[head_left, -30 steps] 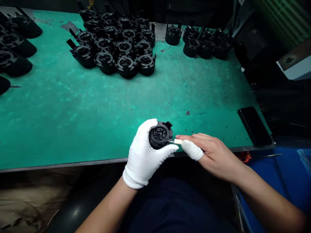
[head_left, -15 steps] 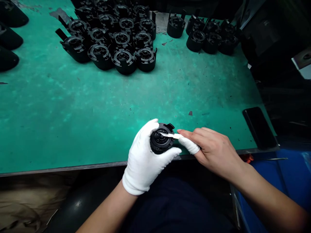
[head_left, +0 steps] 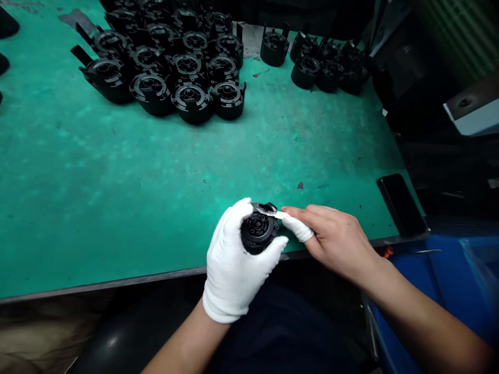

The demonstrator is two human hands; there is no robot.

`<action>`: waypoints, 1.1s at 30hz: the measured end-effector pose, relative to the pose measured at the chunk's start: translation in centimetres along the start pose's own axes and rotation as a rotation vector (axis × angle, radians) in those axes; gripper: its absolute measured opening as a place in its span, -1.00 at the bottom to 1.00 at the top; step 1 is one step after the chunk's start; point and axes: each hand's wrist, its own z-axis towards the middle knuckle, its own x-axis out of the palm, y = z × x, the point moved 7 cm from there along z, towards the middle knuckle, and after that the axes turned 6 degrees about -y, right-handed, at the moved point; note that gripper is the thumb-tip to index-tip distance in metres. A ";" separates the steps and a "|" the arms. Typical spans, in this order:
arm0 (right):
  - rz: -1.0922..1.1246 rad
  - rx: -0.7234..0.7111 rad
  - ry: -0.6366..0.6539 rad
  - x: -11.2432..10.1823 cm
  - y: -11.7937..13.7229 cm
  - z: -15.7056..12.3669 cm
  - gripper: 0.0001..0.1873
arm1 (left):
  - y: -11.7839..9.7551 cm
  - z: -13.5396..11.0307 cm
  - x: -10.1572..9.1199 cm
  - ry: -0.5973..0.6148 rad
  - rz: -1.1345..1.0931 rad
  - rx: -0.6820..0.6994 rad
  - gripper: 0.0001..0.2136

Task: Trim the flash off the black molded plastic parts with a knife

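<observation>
My left hand (head_left: 232,265), in a white glove, is wrapped round a round black plastic part (head_left: 258,228) held just above the near edge of the green table (head_left: 117,171). My right hand (head_left: 335,240), bare with a white wrap on the thumb, pinches a small knife with a pale handle (head_left: 276,213). The blade lies against the part's upper rim.
A cluster of several like black parts (head_left: 171,67) stands at the back of the table, with a smaller group (head_left: 319,59) at the back right. A black phone (head_left: 401,203) lies at the table's right edge. A blue bin (head_left: 436,291) sits at the lower right.
The blade has moved from the part's lower right edge, across its face, up to the upper rim. Both hands have stayed at the table's near edge.
</observation>
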 end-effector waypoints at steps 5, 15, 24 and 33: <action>0.152 -0.013 0.030 -0.6 -0.2 -2.2 -0.62 | 0.1 -0.1 0.2 -0.010 -0.035 0.014 -0.30; -0.098 0.054 -0.015 -0.5 0.4 -4.3 -0.63 | 0.0 -0.5 0.2 -0.064 -0.021 0.024 -0.34; -0.097 0.087 -0.074 -0.4 1.1 -5.1 -0.63 | -0.1 -0.8 0.3 -0.088 -0.016 0.043 -0.34; 0.210 0.090 -0.037 -1.1 0.0 -4.2 -0.65 | 0.6 1.2 -0.4 0.193 -0.070 0.065 -0.29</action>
